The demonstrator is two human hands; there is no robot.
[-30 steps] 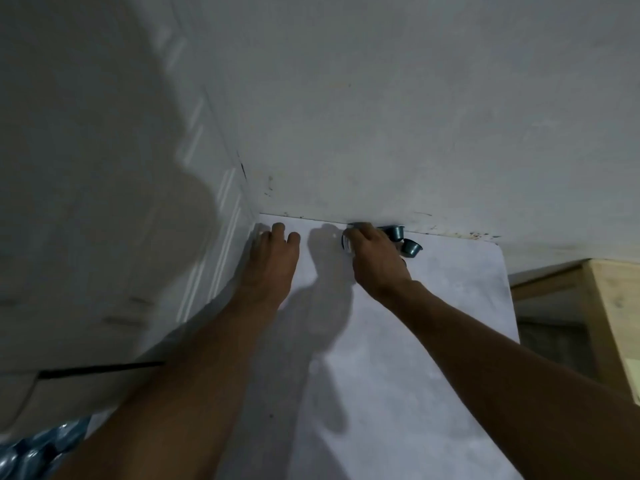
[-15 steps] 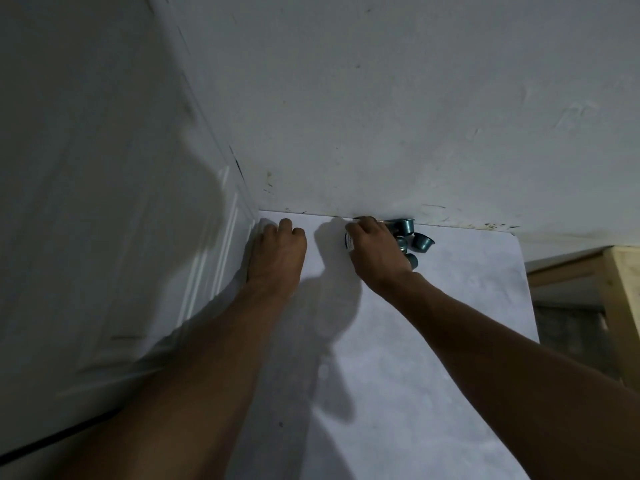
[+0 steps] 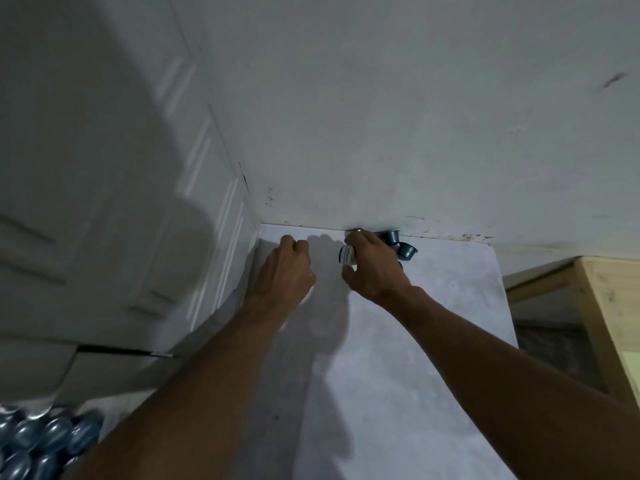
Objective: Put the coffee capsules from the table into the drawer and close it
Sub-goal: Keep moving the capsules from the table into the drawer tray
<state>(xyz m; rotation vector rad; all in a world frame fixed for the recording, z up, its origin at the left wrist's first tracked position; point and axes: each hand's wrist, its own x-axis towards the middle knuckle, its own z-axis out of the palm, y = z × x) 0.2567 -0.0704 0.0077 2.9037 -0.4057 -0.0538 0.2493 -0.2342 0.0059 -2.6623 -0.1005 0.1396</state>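
Observation:
Teal coffee capsules (image 3: 398, 242) lie in a small cluster at the far edge of the pale table (image 3: 415, 358), against the wall. My right hand (image 3: 372, 265) covers part of the cluster, its fingers and thumb curled round one capsule (image 3: 347, 255) whose white foil lid faces me. My left hand (image 3: 285, 271) rests on the table to the left with its fingers curled under; whether it holds anything is hidden. Many blue capsules (image 3: 38, 441) fill the open drawer at the bottom left corner.
A white panelled cabinet (image 3: 138, 220) stands along the table's left side. A pale wall (image 3: 415, 116) rises behind the table. A wooden frame (image 3: 602, 323) stands to the right, past the table's edge.
My left hand's fingers have curled from flat into a fist. My right hand has taken hold of a capsule and turned its lid into view. The drawer's capsules have come back into view.

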